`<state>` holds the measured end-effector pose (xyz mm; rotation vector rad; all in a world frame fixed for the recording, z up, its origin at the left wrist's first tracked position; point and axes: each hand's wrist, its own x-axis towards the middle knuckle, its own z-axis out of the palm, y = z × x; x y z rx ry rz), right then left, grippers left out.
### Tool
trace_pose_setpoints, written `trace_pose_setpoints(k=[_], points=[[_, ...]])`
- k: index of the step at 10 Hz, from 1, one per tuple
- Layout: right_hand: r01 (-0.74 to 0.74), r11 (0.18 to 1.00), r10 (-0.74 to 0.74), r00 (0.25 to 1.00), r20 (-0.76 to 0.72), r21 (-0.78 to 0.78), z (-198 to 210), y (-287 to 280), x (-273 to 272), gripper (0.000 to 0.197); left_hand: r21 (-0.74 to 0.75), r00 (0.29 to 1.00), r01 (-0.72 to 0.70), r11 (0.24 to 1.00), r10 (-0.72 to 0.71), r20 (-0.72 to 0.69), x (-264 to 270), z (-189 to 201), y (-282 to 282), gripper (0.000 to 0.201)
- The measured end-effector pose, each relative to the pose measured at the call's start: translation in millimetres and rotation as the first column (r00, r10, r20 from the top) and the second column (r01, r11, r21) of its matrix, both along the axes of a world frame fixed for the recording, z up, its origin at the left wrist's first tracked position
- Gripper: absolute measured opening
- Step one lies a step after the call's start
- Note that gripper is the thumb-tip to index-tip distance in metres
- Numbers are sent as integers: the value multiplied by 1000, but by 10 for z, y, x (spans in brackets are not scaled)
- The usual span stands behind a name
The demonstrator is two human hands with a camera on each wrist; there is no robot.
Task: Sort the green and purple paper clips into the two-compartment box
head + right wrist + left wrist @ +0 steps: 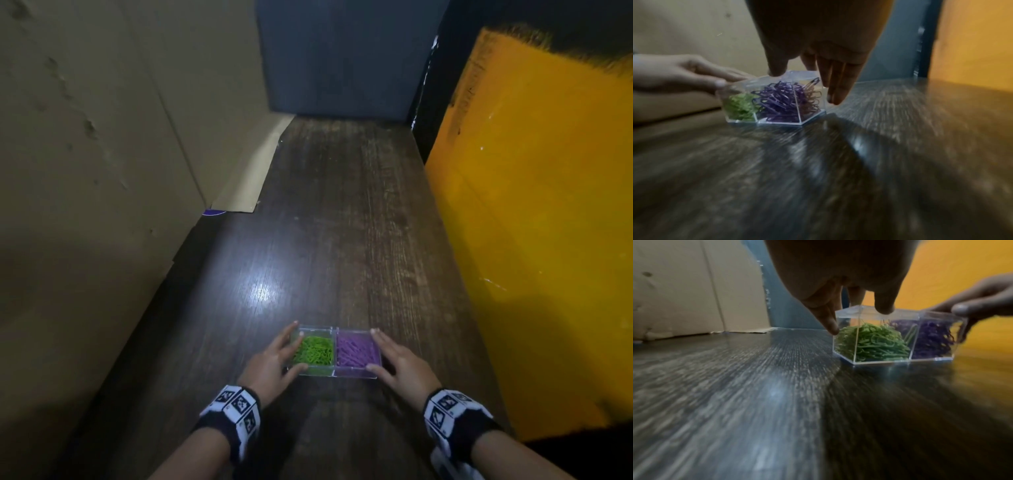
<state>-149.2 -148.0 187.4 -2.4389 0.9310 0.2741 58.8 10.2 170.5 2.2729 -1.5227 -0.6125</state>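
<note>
1. Clear two-compartment box [335, 371]: on the wooden tabletop [342, 222], near its front edge.
2. Green paper clips [313, 350]: left compartment.
3. Purple paper clips [358, 350]: right compartment.
4. Left hand [274, 363]: fingers extended along the box's left wall, thumb at the near corner, gripping it.
5. Right hand [399, 363]: mirrors this on the right wall.

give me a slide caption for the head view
Both hands, left and right, hold a clear box with green clips and purple clips sorted.
</note>
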Motion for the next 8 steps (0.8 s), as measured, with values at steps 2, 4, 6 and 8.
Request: trace_pose_setpoints(k=[2, 4, 6, 8], points=[[-60, 989, 72, 994, 87, -133, -50, -46, 137, 71, 72, 990, 29, 997, -38, 134, 8, 49, -167, 71], [-227, 941, 209, 973, -98, -250, -255, 129, 393, 64, 269, 929, 113, 957, -198, 313, -200, -104, -348, 65], [-243, 950, 215, 964, -153, -196, -194, 143, 504, 63, 197, 926, 158, 968, -214, 309, -269, -107, -406, 71], [-202, 826, 223, 974, -24, -526, -368, 174, 453, 66, 58, 849, 102, 993, -117, 515, -207, -396, -381, 64]])
